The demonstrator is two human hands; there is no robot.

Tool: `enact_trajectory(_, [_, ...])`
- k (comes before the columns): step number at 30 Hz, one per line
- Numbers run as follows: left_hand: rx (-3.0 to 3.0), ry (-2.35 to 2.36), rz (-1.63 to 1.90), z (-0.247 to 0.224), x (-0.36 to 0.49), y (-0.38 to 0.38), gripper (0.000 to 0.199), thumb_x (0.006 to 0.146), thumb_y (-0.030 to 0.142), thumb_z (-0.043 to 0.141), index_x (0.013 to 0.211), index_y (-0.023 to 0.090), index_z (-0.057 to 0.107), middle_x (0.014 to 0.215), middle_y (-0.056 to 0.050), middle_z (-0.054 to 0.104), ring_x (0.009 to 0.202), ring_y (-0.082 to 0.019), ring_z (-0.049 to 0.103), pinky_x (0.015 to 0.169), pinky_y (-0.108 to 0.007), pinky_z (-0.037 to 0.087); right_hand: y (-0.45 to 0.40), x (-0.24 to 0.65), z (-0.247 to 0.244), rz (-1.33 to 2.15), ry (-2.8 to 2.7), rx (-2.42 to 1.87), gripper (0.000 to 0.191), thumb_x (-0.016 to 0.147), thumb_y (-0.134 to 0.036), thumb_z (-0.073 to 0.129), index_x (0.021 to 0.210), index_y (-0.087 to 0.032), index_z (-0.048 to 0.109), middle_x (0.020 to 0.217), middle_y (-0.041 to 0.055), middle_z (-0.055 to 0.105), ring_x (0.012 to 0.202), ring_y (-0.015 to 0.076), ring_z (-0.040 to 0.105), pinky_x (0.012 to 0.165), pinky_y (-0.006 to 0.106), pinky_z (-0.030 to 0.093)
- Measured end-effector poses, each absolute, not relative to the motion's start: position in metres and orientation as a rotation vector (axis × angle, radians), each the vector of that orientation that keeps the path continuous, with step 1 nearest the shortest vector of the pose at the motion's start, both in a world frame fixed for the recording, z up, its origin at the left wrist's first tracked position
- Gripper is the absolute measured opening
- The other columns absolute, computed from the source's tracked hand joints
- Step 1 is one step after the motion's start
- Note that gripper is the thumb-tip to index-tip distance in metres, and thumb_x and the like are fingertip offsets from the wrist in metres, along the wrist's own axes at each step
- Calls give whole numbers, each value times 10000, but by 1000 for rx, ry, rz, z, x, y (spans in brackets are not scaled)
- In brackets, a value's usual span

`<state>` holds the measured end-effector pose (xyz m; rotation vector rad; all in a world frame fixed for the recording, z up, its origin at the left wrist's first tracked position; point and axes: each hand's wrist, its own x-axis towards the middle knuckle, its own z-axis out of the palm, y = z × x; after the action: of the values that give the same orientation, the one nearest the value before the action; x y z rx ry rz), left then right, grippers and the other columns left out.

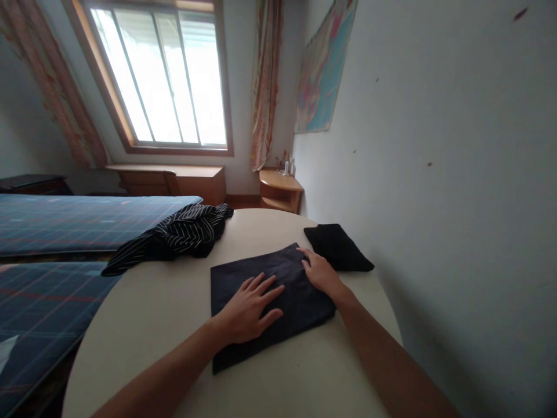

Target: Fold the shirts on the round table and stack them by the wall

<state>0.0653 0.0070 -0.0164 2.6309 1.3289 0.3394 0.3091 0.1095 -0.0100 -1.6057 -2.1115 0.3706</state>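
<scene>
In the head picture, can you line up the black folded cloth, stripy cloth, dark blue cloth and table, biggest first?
1. Round table
2. Dark blue folded cloth
3. Black-and-white striped cloth
4. Black folded cloth

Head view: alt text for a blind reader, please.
A person's left hand and right hand rest on a folded dark cloth on a round pale table. A black cloth lies beside the right hand; a striped cloth lies at the table's far left edge.
</scene>
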Motion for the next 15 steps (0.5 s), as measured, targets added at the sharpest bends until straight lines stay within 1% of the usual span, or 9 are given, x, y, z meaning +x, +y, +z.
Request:
enact_trajectory(3, [2575, 1541, 443, -18, 55, 27, 619, 978, 624, 345, 1518, 322, 368, 1615, -59, 284, 1492, -322, 217, 1190, -539, 224, 112, 311, -11, 397, -2131, -1558, 373, 947, -163, 444, 1236, -219, 675, 1260, 64, 683, 1184, 186, 622, 1054, 280, 422])
enact_trajectory(5, [2550, 1615, 414, -21, 48, 39, 656, 958, 651, 365, 1507, 294, 397, 1603, -77, 311, 1488, -321, 231, 1191, -531, 224, 112, 312, -12, 402, -2132, -1569, 353, 949, -176, 440, 1173, -196, 712, 1229, 73, 698, 1169, 187, 630, 1059, 275, 419])
enact_trajectory(8, [2545, 1635, 339, -25, 42, 50, 697, 920, 674, 427, 1492, 275, 430, 1601, -94, 314, 1488, -333, 225, 1194, -530, 212, 112, 311, -12, 400, -2133, -1586, 343, 944, -197, 464, 1179, -170, 713, 1237, 92, 692, 1174, 198, 628, 1065, 280, 418])
enact_trajectory(10, [2558, 1636, 339, -27, 43, 50, 706, 894, 651, 494, 1488, 275, 436, 1607, -95, 298, 1491, -348, 205, 1197, -538, 194, 112, 311, -11, 408, -2132, -1593, 342, 941, -200, 476, 1184, -164, 712, 1243, 95, 690, 1179, 202, 626, 1067, 280, 416])
enact_trajectory(13, [2591, 1595, 372, -27, 50, 41, 703, 877, 567, 565, 1504, 292, 404, 1611, -77, 294, 1493, -352, 194, 1203, -544, 170, 111, 311, -9, 428, -2127, -1602, 341, 939, -194, 482, 1188, -163, 713, 1246, 91, 691, 1177, 196, 629, 1065, 271, 417])
enact_trajectory(15, [2609, 1518, 364, -28, 56, 34, 714, 884, 562, 557, 1524, 314, 358, 1614, -70, 289, 1494, -354, 189, 1201, -553, 166, 111, 312, -7, 437, -2126, -1606, 345, 939, -184, 481, 1196, -162, 710, 1255, 88, 688, 1187, 190, 624, 1061, 266, 419])
